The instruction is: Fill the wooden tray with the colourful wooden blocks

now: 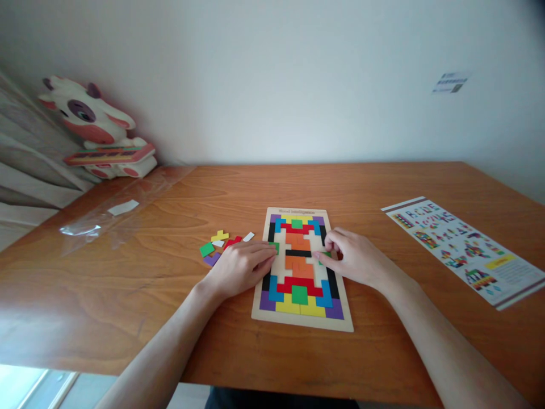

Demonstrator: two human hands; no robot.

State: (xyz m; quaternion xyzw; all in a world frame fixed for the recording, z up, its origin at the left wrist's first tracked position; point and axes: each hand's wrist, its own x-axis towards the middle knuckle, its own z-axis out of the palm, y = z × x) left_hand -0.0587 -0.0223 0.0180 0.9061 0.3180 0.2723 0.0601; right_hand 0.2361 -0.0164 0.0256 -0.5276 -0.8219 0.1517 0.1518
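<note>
A wooden puzzle board [302,324] lies flat on the table, filled around its border and middle with coloured block pieces. My left hand [244,261] rests at the board's left side, fingers bent together on a green square piece [276,248]. On the right side, my right hand [353,255] has its thumb and curled fingers around another green piece [326,258], which the hand partly hides. A black bar piece [298,253] lies across the middle between orange pieces [298,267]. Bare wood shows on both sides of the orange pieces.
Loose pieces lie left of the board, among them a yellow piece [220,236] and a green square [206,250]. A printed picture sheet [464,250] is at the right. Clear plastic wrapping [128,213] and a cow-shaped toy keyboard [102,130] stand at the left back.
</note>
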